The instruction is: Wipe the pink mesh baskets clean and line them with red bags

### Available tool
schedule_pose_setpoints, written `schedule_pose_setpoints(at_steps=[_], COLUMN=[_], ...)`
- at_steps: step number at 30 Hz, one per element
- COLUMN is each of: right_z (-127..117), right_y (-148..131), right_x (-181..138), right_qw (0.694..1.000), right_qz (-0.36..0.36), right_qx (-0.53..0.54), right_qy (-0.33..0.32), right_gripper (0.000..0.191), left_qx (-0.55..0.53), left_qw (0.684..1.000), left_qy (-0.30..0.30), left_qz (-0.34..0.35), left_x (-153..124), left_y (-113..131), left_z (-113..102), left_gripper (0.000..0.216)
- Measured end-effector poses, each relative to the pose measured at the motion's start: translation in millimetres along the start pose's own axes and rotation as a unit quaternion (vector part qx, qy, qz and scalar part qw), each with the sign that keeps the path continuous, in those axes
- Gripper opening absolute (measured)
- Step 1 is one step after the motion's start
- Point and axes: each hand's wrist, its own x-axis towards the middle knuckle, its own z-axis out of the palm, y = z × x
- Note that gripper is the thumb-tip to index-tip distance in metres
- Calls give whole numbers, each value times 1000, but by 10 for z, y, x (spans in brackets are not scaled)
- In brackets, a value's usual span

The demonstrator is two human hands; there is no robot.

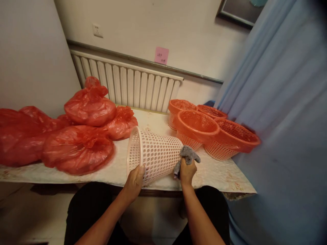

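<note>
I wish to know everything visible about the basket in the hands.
The pale basket looks plastic, its tapered wall pierced by rows of holes, its rim smooth. It is tipped sideways over the table, open mouth to the picture's left, no bag on it. The left hand grips the rim; the right hand holds a grey cloth at the narrow end.

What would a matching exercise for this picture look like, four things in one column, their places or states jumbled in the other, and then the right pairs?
Things:
1. Unlined pale basket
2. Gray cloth
3. Pink note
4. Red plastic bags

Places and states:
A. On the wall, above the radiator
B. Heaped on the left part of the table
C. Tipped on its side, the left hand at its rim
D. Bunched in the right hand

Right pairs: 1-C, 2-D, 3-A, 4-B
</note>
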Motion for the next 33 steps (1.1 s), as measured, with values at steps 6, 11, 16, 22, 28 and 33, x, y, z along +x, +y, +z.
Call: schedule_pose_setpoints(at_steps=[6,11,16,22,28,33], right_z=[26,-90,-60,102,56,-83], right_y=[-290,-967,-1365,-1258,-741,-440], right_x=[-767,-819,-571,-89,421,443], right_qw=[967,916,901,936,978,989], right_qz=[-235,-340,-357,-278,-138,-89], right_qx=[89,138,137,49,-31,-57], right_qy=[-49,-159,-207,-212,-151,-105], right_gripper=[41,35,28,26,23,25], left_qx=[-19,-22,-23,-17,-23,-29], left_qw=[1000,999,999,997,994,994], left_qy=[-24,-27,-26,-47,-60,-87], left_qz=[-6,17,16,59,86,65], left_x=[39,-37,-123,-225,-335,-351], left_y=[-15,28,-35,-95,-207,-123], left_z=[-14,5,33,67,81,9], left_gripper=[48,46,48,51,50,49])
